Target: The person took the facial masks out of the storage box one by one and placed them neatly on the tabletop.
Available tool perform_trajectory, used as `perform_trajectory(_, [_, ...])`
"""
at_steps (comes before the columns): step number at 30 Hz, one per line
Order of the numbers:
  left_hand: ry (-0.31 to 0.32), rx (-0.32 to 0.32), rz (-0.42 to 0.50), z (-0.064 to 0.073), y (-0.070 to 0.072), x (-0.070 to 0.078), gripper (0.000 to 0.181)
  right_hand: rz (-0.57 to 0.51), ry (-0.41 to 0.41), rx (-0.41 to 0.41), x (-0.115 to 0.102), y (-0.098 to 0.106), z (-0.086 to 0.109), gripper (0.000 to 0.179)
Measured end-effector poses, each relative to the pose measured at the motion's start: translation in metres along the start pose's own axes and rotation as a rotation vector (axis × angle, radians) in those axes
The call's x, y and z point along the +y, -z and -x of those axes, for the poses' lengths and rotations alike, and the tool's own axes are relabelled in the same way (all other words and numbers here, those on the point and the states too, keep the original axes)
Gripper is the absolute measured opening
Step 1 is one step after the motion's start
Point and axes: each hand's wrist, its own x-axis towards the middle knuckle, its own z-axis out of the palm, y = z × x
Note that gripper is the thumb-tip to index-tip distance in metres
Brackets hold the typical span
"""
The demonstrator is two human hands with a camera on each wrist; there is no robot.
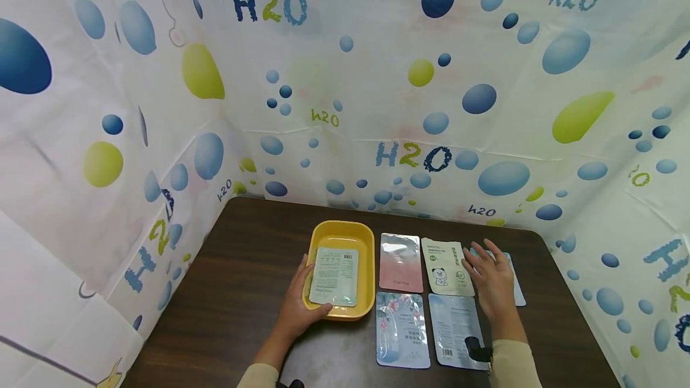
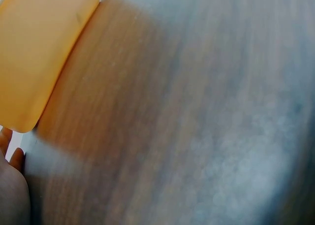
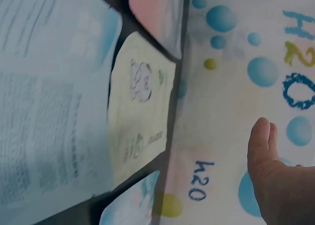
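Note:
My left hand point(image 1: 299, 303) grips the near left side of a yellow plastic basin point(image 1: 368, 268), thumb at the near rim. In the left wrist view the basin point(image 2: 44, 52) fills the upper left corner. A pale green printed sachet point(image 1: 334, 277) lies inside it, tilted against the walls. My right hand point(image 1: 489, 280), fingers spread and holding nothing, hovers over a pale blue sachet point(image 1: 518, 286) that it partly hides. Left of this hand lies a cream sachet with a bear drawing point(image 1: 447, 267). In the right wrist view the hand point(image 3: 275, 171) shows at the lower right.
Beside the basin lie a pink and silver sachet point(image 1: 401, 263), a blue flowered sachet point(image 1: 402, 331) and a light blue printed sachet point(image 1: 455, 328). All rest on a dark brown wooden table point(image 1: 226, 292). A white curtain with blue and green dots point(image 1: 377, 76) surrounds the table's back and sides.

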Motion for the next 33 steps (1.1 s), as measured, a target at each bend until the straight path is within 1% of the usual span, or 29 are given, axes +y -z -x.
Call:
perform_trajectory(5, [0.003, 0.002, 0.013, 0.000, 0.000, 0.001, 0.103, -0.010, 0.003, -0.046, -0.004, -0.018, -0.001, 0.062])
perform_trajectory(12, [0.004, -0.002, 0.016, 0.000, 0.001, 0.001, 0.103, -0.019, 0.000, -0.073, -0.004, -0.044, -0.006, 0.056])
perform_trajectory(18, [0.011, -0.004, 0.016, 0.000, 0.001, 0.001, 0.103, -0.036, 0.016, -0.131, -0.005, -0.066, -0.009, 0.054])
perform_trajectory(27, [0.003, -0.008, 0.017, -0.001, 0.001, 0.001, 0.103, -0.050, 0.027, -0.233, -0.001, -0.105, -0.008, 0.057])
perform_trajectory(29, [-0.003, -0.006, 0.018, -0.001, 0.001, 0.000, 0.103, -0.044, 0.027, -0.243, 0.000, -0.113, -0.008, 0.057])
perform_trajectory(33, [-0.010, -0.001, 0.014, 0.000, 0.000, 0.000, 0.102, -0.074, 0.023, -0.256, 0.003, -0.127, -0.007, 0.059])
